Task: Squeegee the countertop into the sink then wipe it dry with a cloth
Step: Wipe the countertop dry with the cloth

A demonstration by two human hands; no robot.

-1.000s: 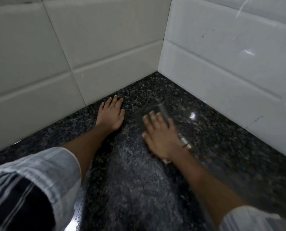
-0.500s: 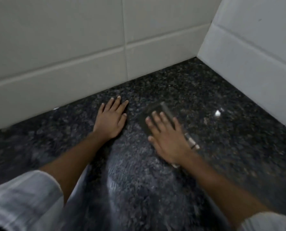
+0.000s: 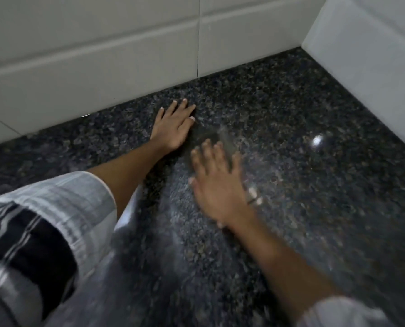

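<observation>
A black speckled granite countertop [image 3: 303, 185] fills the lower view. My left hand [image 3: 173, 128] lies flat on it, fingers spread, near the back wall. Just to its right, my right hand [image 3: 218, 185] presses down on a dark squeegee [image 3: 225, 140]. Its blade shows past my fingertips and a pale handle end [image 3: 253, 195] sticks out beside my wrist. The squeegee and right hand are blurred by motion. A paler streaked band [image 3: 185, 244] runs along the counter between my arms. No sink or cloth is in view.
A white tiled back wall [image 3: 102, 67] and a white tiled right wall [image 3: 373, 55] meet in a corner at the upper right. My striped sleeves sit at the lower left and the lower right.
My right hand has slid the squeegee to the left, closer to my left hand. The left hand stays flat in place. The view has swung left, away from the corner.
</observation>
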